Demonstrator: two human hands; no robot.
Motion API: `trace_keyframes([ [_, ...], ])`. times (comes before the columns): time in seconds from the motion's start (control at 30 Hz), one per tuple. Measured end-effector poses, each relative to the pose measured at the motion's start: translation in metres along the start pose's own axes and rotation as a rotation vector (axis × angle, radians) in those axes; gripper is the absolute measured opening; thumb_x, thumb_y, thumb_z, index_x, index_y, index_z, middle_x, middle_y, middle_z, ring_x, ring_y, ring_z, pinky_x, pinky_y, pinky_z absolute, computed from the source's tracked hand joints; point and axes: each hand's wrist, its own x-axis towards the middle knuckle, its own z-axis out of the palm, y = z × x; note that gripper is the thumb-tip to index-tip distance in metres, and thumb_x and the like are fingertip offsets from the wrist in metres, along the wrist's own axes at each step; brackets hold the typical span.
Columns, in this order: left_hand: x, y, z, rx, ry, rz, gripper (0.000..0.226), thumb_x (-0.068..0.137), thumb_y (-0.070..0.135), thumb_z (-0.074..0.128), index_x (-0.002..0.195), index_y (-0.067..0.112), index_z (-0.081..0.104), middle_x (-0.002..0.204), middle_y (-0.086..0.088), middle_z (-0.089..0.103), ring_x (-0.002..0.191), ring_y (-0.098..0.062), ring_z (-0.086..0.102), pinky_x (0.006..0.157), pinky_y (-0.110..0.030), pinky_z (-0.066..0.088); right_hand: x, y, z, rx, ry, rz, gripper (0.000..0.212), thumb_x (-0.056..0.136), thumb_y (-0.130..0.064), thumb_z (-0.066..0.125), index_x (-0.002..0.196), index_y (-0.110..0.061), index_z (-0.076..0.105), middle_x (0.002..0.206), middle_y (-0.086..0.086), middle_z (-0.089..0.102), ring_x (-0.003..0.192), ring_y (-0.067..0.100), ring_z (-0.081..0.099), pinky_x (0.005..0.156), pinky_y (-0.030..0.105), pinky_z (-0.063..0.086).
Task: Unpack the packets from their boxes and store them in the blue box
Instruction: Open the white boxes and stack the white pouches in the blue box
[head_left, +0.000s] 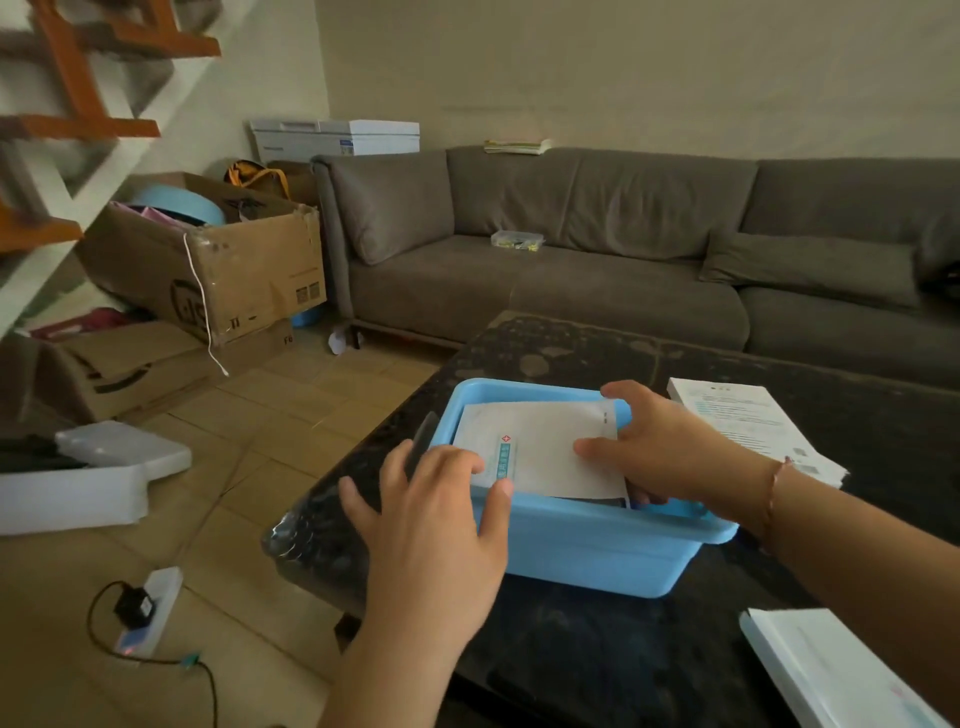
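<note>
White flat paper packet (540, 447) lies long axis L-R across light-blue plastic box (597, 545); your right hand (670, 457) pinches its right end, left hand (431, 514) fingers straight on left edge.

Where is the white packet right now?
In the head view, the white packet lies atop the blue box on the dark table, between both hands.
</note>
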Motion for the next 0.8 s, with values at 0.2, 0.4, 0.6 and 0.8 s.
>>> trace_keyframes([
  [0.2, -0.001, 0.005, -0.002, 0.154, -0.041, -0.018, 0.048, 0.092, 0.063, 0.017, 0.125, 0.039, 0.043, 0.143, 0.019, 0.045, 0.149, -0.018, 0.014, 0.113, -0.065, -0.007, -0.004, 0.002, -0.011, -0.229, -0.097, -0.055, 0.062, 0.085, -0.051, 0.066, 0.137, -0.034, 0.036, 0.086, -0.013, 0.053, 0.067, 0.007, 0.060, 0.050, 0.012, 0.046],
  [0.4, -0.003, 0.008, -0.002, 0.227, -0.061, -0.034, 0.052, 0.092, 0.064, 0.014, 0.128, 0.039, 0.042, 0.142, 0.018, 0.047, 0.147, -0.019, 0.020, 0.113, -0.069, -0.006, -0.004, 0.006, -0.013, -0.376, -0.198, -0.136, 0.068, 0.082, -0.056, 0.066, 0.140, -0.033, 0.037, 0.083, -0.023, 0.047, 0.076, 0.005, 0.054, 0.074, 0.017, 0.045],
  [0.6, -0.003, 0.012, -0.002, 0.278, -0.070, -0.050, 0.052, 0.094, 0.064, 0.013, 0.129, 0.038, 0.041, 0.138, 0.017, 0.049, 0.143, -0.020, 0.027, 0.110, -0.071, -0.008, 0.002, 0.010, -0.006, -0.453, -0.207, -0.204, 0.064, 0.086, -0.056, 0.061, 0.140, -0.030, 0.039, 0.100, -0.019, 0.047, 0.088, 0.007, 0.049, 0.095, 0.028, 0.046],
  [0.8, -0.004, 0.012, 0.000, 0.263, -0.045, -0.038, 0.058, 0.091, 0.064, 0.010, 0.130, 0.037, 0.043, 0.139, 0.017, 0.050, 0.143, -0.018, 0.027, 0.111, -0.070, -0.006, -0.006, 0.007, -0.022, -0.414, -0.158, -0.181, 0.092, 0.082, -0.057, 0.065, 0.154, -0.031, 0.014, 0.106, -0.009, 0.057, 0.089, 0.006, 0.050, 0.094, 0.031, 0.048],
])
